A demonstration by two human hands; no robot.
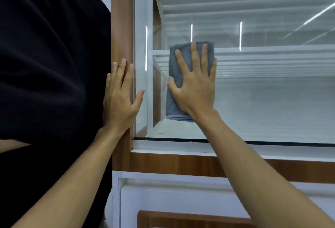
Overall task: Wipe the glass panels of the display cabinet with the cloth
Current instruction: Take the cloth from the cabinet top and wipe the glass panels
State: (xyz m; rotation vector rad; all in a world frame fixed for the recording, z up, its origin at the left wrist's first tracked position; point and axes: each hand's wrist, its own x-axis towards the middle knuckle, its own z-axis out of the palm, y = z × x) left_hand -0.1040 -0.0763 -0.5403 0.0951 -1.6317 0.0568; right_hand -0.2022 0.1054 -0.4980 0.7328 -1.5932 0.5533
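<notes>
Now the right hand (194, 84) presses a folded grey cloth (178, 81) flat against the glass panel (272, 101) at centre frame, fingers spread, while the left hand (120, 97) lies open on the wooden frame post (121, 28) just left. Wiping looks under way near the panel's left edge; the wide stretch to the right probably remains, though no smears show.
</notes>
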